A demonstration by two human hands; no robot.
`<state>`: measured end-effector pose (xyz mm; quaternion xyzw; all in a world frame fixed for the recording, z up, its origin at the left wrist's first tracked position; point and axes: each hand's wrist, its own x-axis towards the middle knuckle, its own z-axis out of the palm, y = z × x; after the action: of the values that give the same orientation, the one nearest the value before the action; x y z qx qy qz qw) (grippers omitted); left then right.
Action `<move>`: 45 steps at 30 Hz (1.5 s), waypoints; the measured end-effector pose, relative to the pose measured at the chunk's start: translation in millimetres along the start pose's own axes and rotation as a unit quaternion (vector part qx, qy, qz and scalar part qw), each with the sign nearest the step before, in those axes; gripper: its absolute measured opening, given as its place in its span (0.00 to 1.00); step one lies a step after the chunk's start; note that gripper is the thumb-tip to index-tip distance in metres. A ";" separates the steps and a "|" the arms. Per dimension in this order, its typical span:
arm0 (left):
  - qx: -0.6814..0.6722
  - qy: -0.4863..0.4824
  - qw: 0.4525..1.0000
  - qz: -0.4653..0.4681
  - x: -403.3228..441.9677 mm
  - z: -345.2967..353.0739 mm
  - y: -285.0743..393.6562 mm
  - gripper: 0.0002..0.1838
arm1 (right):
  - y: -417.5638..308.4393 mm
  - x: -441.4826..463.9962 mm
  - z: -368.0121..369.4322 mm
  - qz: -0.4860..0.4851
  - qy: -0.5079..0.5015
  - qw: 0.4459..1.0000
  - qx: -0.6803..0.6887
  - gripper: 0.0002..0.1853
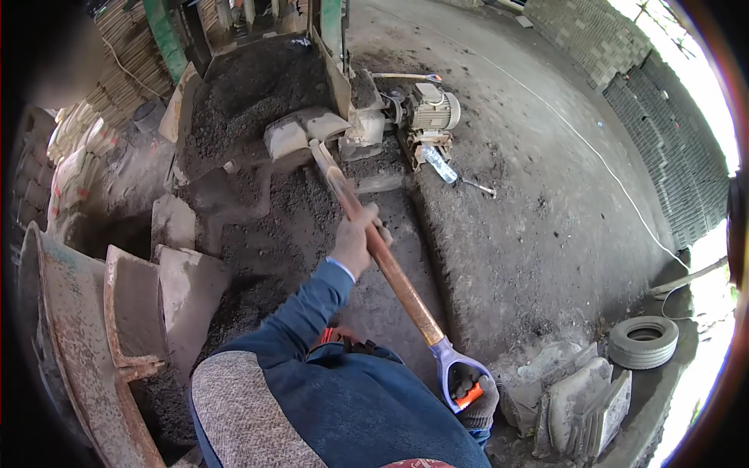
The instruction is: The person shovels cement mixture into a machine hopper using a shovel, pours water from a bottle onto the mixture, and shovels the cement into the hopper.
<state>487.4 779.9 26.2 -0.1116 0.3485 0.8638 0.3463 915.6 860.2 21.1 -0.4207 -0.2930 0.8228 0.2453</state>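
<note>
A long shovel with a wooden shaft [398,277] slants across the middle of the view. My left hand [355,242], in a dusty glove, is wrapped round the shaft about midway. Low on the right, my gloved right hand [481,399] is closed on the shovel's purple D-shaped handle [446,355], at its orange grip. The shovel's far end reaches a pale grey blade-like shape [306,131] at the front of a heap of dark, gritty material [250,86]. Whether any material lies on the blade, I cannot tell.
An electric motor [434,109] stands beyond the shaft, with a plastic bottle [438,164] and a small hammer-like tool [478,188] near it. Rusty metal sheets [82,312] lean at left. Broken slabs [581,402] and a tyre [644,343] lie at right. A cable [577,139] crosses the floor.
</note>
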 end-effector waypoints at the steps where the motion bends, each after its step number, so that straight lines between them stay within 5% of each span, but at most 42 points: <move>1: 0.034 0.004 0.999 0.007 -10.1 5.0 -10.3 0.14 | 6.2 5.3 -18.3 -0.013 0.016 0.999 -0.030 0.12; 7: 0.127 0.035 0.991 0.009 -14.2 14.9 -13.1 0.13 | -0.3 -10.4 33.2 -0.078 0.099 0.991 -0.040 0.14; 10: 0.107 -0.009 0.994 -0.010 5.7 9.2 24.1 0.13 | 6.2 -7.8 86.9 -0.096 0.058 0.990 -0.082 0.15; 13: 0.263 -0.073 0.960 0.061 53.3 -9.3 79.9 0.10 | 26.7 19.8 142.8 -0.046 0.067 0.996 -0.048 0.13; 18: 0.218 -0.055 0.973 0.048 164.6 -36.7 195.5 0.11 | 63.2 80.3 289.6 -0.007 -0.105 0.994 0.021 0.11; 21: 0.210 -0.013 0.973 0.098 214.1 -33.9 231.7 0.13 | 64.9 110.9 331.6 -0.156 -0.138 0.967 -0.147 0.07; 23: 0.237 -0.011 0.969 0.073 181.8 -17.2 224.3 0.17 | 46.5 105.1 307.7 -0.116 -0.160 0.970 -0.140 0.08; 24: 0.232 -0.056 0.969 0.056 162.3 -14.8 209.8 0.16 | 39.1 103.0 285.1 -0.041 -0.125 0.991 -0.033 0.11; 27: -0.040 -0.153 0.984 -0.085 90.1 -4.6 144.5 0.14 | 27.1 91.9 145.5 -0.102 -0.038 0.993 -0.049 0.15; 30: -0.061 -0.237 0.963 -0.114 47.7 -22.2 82.0 0.11 | 47.7 73.3 -37.0 -0.230 0.079 0.941 -0.236 0.19; 31: -0.021 -0.271 0.955 -0.120 34.8 -29.1 57.8 0.11 | 41.0 43.6 -69.6 -0.165 0.075 0.962 -0.204 0.20; 33: -0.068 -0.247 0.940 -0.228 -5.5 -28.2 11.7 0.11 | 32.7 -15.1 -71.7 -0.142 0.140 0.973 -0.117 0.19; 37: -0.062 -0.221 0.932 -0.281 -24.4 -29.4 -15.7 0.08 | 26.5 -78.4 -74.5 -0.078 0.214 0.970 -0.083 0.18; 44: -0.021 -0.159 0.961 -0.227 17.4 -14.8 34.3 0.09 | -12.7 -64.3 -42.0 -0.003 0.149 0.987 -0.062 0.17; 45: 0.020 -0.143 0.976 -0.166 33.8 -17.3 46.7 0.10 | -6.1 -42.5 -22.7 -0.001 0.131 0.989 -0.065 0.17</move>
<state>430.1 761.5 23.4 -0.0364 0.2897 0.7941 0.5330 957.9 843.2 37.8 -0.5397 -0.3111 0.7396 0.2548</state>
